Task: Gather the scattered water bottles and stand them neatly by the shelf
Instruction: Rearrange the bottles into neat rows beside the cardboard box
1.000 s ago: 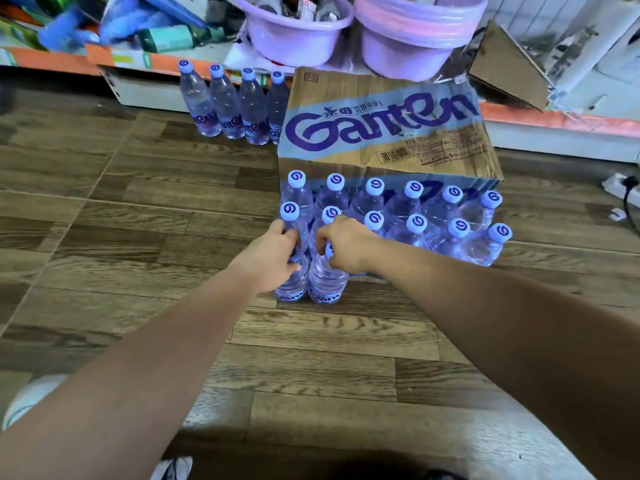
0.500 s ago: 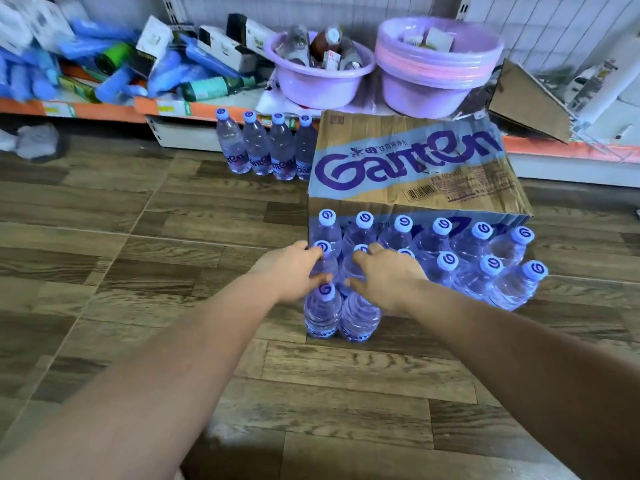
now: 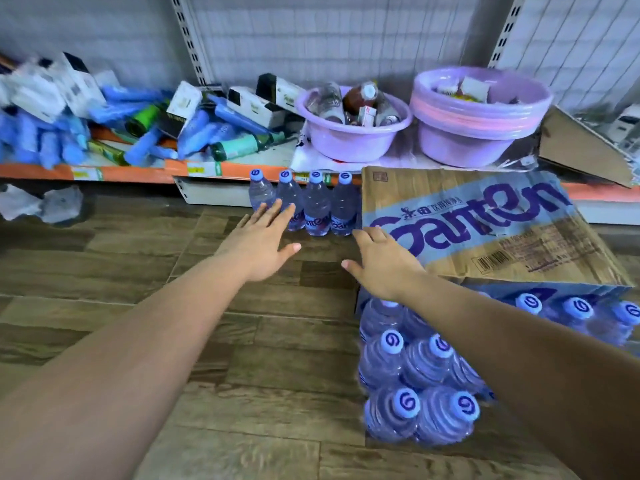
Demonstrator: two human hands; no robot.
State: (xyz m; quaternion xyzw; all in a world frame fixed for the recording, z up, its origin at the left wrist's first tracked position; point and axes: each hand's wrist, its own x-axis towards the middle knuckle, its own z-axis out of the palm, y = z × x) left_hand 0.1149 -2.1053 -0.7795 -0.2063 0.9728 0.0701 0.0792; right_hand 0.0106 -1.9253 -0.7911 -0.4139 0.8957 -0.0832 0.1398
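Now: four water bottles [image 3: 313, 206] upright in row against shelf [image 3: 138, 174] base; bottle cluster [image 3: 419, 379] upright on floor [image 3: 104, 265] before Ganten carton [image 3: 485, 233]. Empty left hand [image 3: 261, 244]: fingers spread, tips at row. Empty right hand [image 3: 379, 265]: fingers loosely spread, beside carton corner.

Both forearms are bare for their whole visible length. The left hand [image 3: 258, 242], left of the cardboard carton [image 3: 485, 237], and the right hand [image 3: 381, 263], overlapping its left edge, are bare too; the left thumbnail is short.
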